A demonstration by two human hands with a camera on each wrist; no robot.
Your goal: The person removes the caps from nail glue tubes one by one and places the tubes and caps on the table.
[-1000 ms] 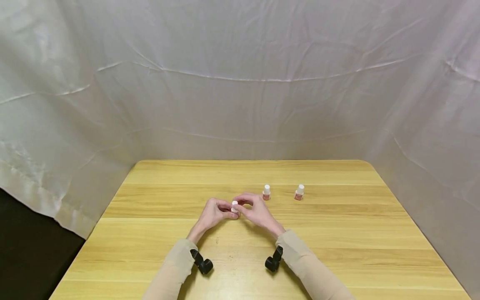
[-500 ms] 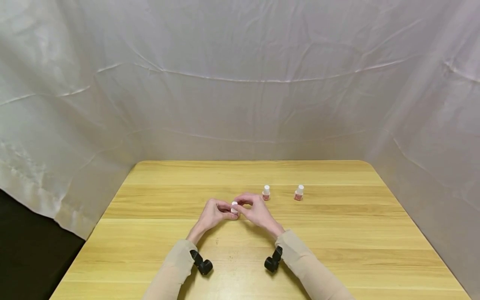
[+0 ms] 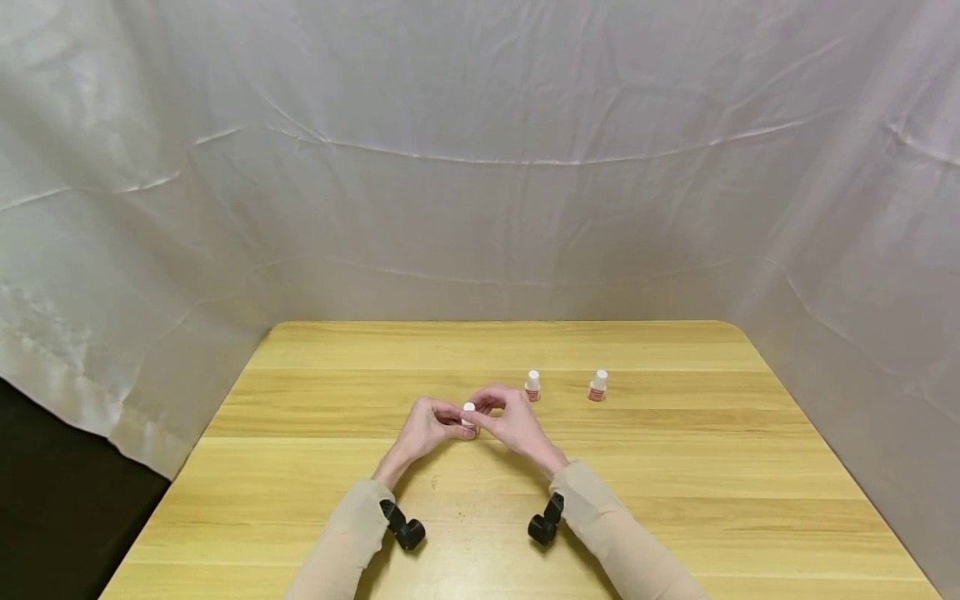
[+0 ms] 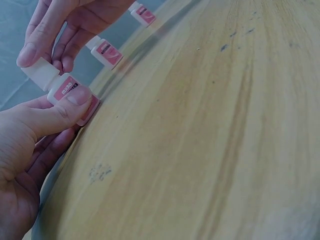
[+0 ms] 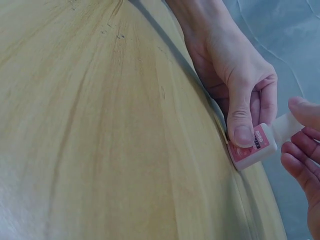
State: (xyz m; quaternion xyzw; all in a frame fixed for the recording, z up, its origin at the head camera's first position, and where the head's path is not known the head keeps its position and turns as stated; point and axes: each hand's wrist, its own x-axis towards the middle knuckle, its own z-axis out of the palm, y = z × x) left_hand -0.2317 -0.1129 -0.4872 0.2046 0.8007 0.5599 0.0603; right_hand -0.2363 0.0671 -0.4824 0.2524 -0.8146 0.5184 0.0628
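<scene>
A small white bottle (image 5: pixel 260 150) with a pink-and-red label stands upright on the wooden table, between the two hands. My left hand (image 3: pixel 425 431) grips its body, thumb across the label and fingers behind. At the top, my right hand (image 3: pixel 516 421) pinches the white cap (image 4: pixel 42 75) between thumb and fingertips. The cap sits on the bottle's neck in both wrist views. Part of the label is hidden under the left thumb.
Two matching capped bottles stand farther back on the table: one bottle (image 3: pixel 532 387) just beyond the right hand, another bottle (image 3: pixel 597 386) to its right. Pale grey curtains (image 3: pixel 480 208) enclose the table (image 3: pixel 675 467) at the back and sides.
The right thumb and fingers have shifted slightly around the cap, leaving its top more visible. The left hand, the gripped bottle and the other two bottles stay in place.
</scene>
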